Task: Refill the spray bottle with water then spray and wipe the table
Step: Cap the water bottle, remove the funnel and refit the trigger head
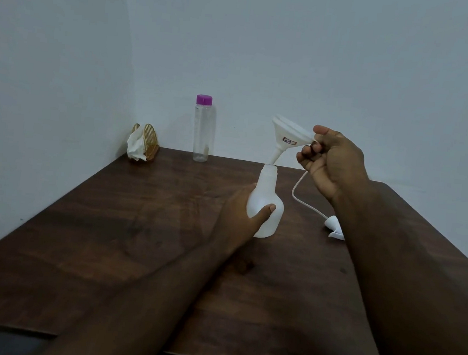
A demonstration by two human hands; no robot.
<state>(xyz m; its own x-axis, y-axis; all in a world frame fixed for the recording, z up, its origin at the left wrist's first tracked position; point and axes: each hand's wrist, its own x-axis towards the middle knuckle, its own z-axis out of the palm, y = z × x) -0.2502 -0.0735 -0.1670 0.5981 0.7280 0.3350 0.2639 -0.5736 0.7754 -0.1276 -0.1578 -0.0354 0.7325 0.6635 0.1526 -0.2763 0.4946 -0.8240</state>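
Note:
A white spray bottle body (268, 192) stands uncapped on the dark wooden table (136, 225), and my left hand (240, 215) grips its lower part. My right hand (331, 161) holds a white funnel (288, 136) by its rim tab, tilted, with the spout tip just above the bottle's open neck. The spray head (334, 225) with its long white dip tube lies on the table to the right of the bottle, partly hidden behind my right forearm. A clear water bottle (203, 131) with a purple cap stands at the back of the table.
A golden wire napkin holder with white tissues (141, 145) sits in the back left corner against the wall. Pale walls close the table's left and far sides. The table's near edge is at the bottom of the view.

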